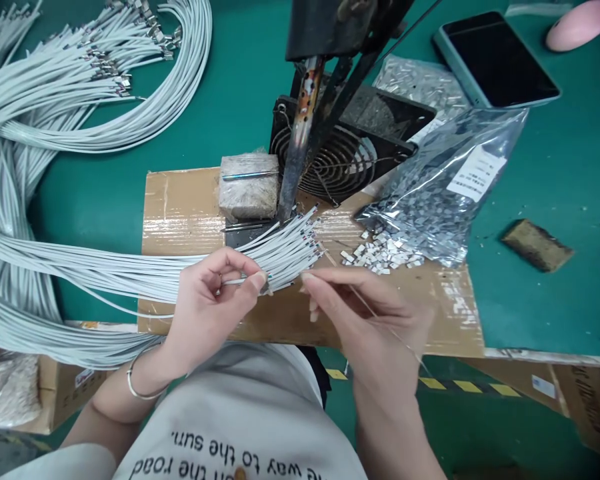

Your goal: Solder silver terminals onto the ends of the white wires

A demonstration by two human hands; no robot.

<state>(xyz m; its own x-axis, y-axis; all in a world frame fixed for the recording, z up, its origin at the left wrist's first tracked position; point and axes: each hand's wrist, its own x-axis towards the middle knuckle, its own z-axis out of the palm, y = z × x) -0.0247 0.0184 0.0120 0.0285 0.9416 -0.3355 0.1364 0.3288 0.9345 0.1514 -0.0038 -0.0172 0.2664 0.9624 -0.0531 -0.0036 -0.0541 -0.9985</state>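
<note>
My left hand is closed in a pinch on the end of a white cable. At its fingertips sits a small dark metallic connector piece, partly hidden by the thumb. My right hand, slightly blurred, is closed just to the right, with a thin solder-like wire running through its fingers. A fanned bundle of white cables lies behind both hands, its stripped ends pointing right. Beyond it, a soldering iron in a stand points down to the cable ends. Small white-silver connectors are heaped beyond my right hand.
A cardboard sheet covers the bench's near edge. Behind stand a black fan and a wrapped block. On the right lie a bag of parts, a phone and a brown sponge. Coiled cables fill the left.
</note>
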